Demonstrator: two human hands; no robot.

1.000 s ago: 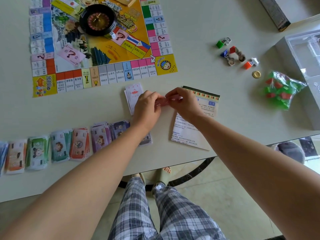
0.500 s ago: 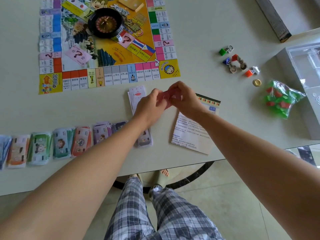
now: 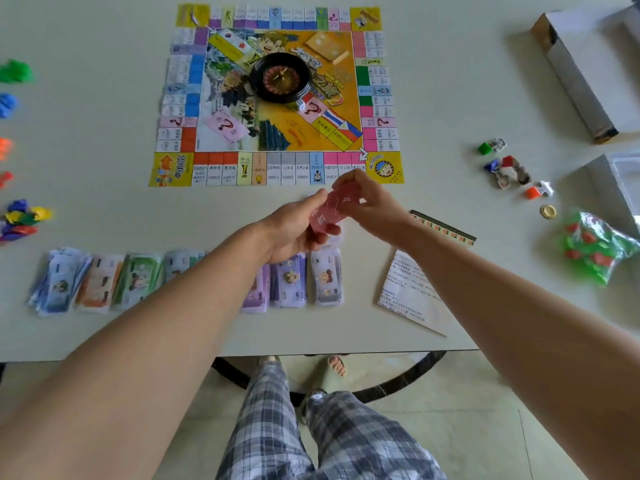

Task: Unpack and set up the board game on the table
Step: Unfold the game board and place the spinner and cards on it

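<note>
A small stack of pink cards [image 3: 327, 213] is held above the table just below the game board [image 3: 277, 95]. My left hand [image 3: 294, 230] grips the stack from below and my right hand [image 3: 370, 206] pinches its top end. A black roulette wheel [image 3: 281, 77] stands on the middle of the board. Several piles of play money [image 3: 104, 282] lie in a row along the near edge, partly hidden by my left arm. A pale card pile on the table is mostly hidden behind my hands.
An instruction sheet [image 3: 412, 285] lies under my right forearm. Player tokens [image 3: 509, 168], a gold coin [image 3: 548, 211] and a bag of green and red houses [image 3: 595, 247] sit right. The box lid [image 3: 581, 71] and tray [image 3: 623, 188] are far right. Coloured pieces [image 3: 20, 216] lie along the left edge.
Both hands have lifted the pink cards up and away from me, toward the board's near edge. The view has tilted up, showing the whole board and the coloured pieces at left.
</note>
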